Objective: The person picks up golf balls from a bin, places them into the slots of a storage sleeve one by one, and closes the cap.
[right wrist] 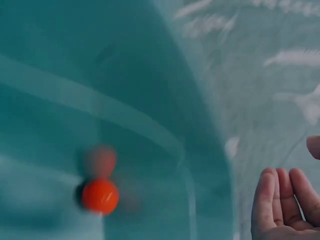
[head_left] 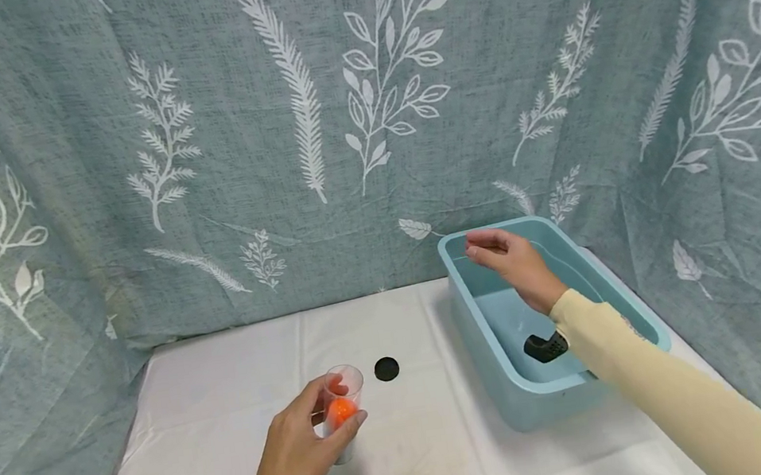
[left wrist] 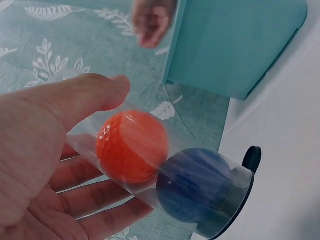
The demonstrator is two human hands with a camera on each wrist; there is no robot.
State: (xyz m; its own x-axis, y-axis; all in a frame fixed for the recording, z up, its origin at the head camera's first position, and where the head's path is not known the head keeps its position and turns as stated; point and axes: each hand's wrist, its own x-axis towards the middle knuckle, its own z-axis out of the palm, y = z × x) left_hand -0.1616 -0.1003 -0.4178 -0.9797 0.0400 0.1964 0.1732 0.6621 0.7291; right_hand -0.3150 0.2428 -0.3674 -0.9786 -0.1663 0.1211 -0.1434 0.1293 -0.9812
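Note:
My left hand [head_left: 295, 441] grips a clear plastic tube [head_left: 345, 374] above the table, thumb on one side and fingers on the other. Inside it are an orange golf ball [left wrist: 132, 146] and, lower down, a dark blue ball [left wrist: 195, 185]. A black cap with a tab [left wrist: 252, 159] closes the tube's bottom end; its top end looks uncovered. My right hand [head_left: 514, 262] is over the far-left part of a blue-green bin [head_left: 481, 320]. Its thumb and fingers stand apart with nothing between them. An orange ball [right wrist: 100, 196] lies in the bin, with a blurred reddish shape beside it.
A black disc [head_left: 387, 369] lies on the white-covered table [head_left: 423, 448], right of the tube. In the bin's near part is a black perforated object [head_left: 545, 347], partly behind the right sleeve [head_left: 628, 365]. A leaf-patterned grey-green cloth [head_left: 229, 129] hangs behind and at both sides.

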